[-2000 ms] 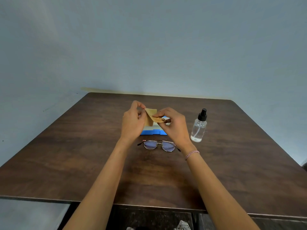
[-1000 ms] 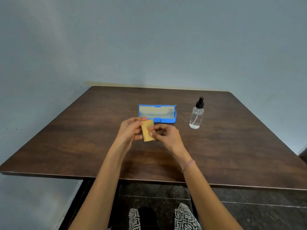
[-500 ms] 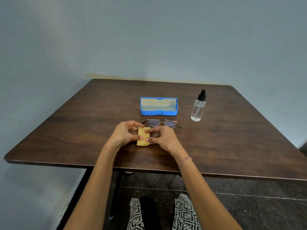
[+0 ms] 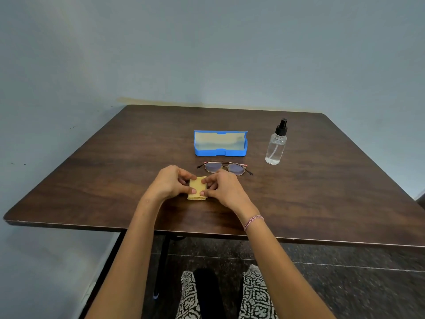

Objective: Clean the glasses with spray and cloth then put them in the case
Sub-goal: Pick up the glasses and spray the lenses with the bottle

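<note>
The left hand [image 4: 170,183] and right hand [image 4: 226,189] meet close together over the near middle of the desk [image 4: 110,180], each pinching one side of a small folded yellow cloth [image 4: 197,187] between thumb and fingertips. The cloth lies flat on the wood, its zigzag-cut edge showing toward the person. A pink-and-white bracelet [image 4: 253,221] circles the right wrist.

Just beyond the right hand's knuckles lie the glasses [image 4: 224,168], lenses facing the person, arms unfolded and pointing away. Behind them, a little apart, stands the blue case [image 4: 220,143], open with its lid raised and pale lining in view. To the right of the case and clear of it stands a clear spray bottle [image 4: 276,146] with a black pump top, upright. Below the desk edge, black-and-white patterned trousers [image 4: 254,295] show.
</note>
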Action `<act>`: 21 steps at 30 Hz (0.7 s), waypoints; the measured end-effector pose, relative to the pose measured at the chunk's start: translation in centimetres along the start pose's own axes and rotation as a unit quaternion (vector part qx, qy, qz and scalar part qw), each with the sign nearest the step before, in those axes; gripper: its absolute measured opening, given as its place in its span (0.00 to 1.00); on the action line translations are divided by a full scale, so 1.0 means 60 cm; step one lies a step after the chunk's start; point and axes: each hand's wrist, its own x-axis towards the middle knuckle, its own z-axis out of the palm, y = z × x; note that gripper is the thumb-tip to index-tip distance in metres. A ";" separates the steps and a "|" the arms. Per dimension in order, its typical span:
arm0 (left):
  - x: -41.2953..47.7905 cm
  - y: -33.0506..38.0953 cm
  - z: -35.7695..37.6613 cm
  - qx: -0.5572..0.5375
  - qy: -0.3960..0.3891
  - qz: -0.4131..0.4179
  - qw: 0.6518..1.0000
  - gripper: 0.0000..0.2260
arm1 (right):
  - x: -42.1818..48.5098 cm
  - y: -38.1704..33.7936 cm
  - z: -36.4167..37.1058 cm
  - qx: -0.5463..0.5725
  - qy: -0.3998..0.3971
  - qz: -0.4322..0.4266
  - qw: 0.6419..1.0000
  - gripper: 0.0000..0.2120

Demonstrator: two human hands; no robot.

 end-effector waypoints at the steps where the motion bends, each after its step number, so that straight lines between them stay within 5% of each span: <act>1: 0.000 0.000 0.000 0.001 -0.001 0.001 1.000 0.21 | 0.000 0.000 -0.001 0.001 0.000 -0.002 1.000 0.21; 21: 0.029 0.071 0.040 -0.043 0.205 0.094 0.973 0.11 | -0.001 0.026 -0.054 0.043 0.168 -0.037 0.984 0.13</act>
